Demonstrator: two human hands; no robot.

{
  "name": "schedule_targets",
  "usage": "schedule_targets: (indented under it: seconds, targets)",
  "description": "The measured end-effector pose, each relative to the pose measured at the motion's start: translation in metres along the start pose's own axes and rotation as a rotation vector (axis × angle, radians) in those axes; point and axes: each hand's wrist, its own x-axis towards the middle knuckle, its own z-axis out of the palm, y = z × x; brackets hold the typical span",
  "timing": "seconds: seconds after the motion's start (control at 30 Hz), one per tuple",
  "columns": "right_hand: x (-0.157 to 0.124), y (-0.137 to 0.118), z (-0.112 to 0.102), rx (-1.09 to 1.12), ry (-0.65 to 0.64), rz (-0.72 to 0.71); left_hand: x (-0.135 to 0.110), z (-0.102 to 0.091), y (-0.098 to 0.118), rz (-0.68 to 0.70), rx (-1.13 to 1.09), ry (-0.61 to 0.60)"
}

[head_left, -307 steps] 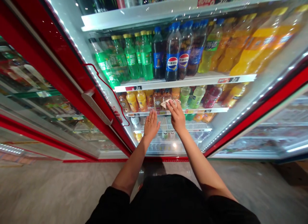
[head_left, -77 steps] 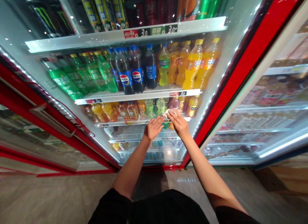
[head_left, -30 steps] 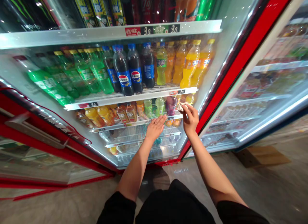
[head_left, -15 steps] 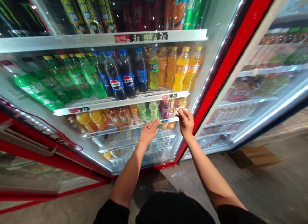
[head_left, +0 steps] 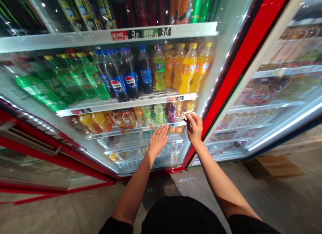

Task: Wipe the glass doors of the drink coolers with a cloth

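My right hand pinches a crumpled whitish cloth or tissue at the right end of a lower shelf in the drinks fridge. My left hand has its fingers stretched out and together, palm down, near that shelf's front edge. Nothing shows in it, and I cannot tell whether it touches the edge. Behind the hands on this shelf stand a purple drink bottle and a pale green bottle.
Above is a shelf with cola bottles, green bottles and orange soda bottles. A red door frame runs close by on the right. Another lit fridge stands beyond it, with cardboard on the floor.
My left hand has shifted slightly right, closer to my right hand. The right hand keeps the cloth or tissue at almost the same spot. The view has tilted a little.
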Motion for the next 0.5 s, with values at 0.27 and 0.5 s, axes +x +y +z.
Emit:
schedule_targets:
  seconds: [0.27,0.5]
  targets:
    - [0.012,0.006,-0.003,0.085,-0.076,0.03,0.043,-0.008,0.032,0.07,-0.033,-0.021]
    - [0.003,0.014,-0.011,0.072,-0.025,0.11,0.062,0.012,0.044,0.107,-0.057,-0.016]
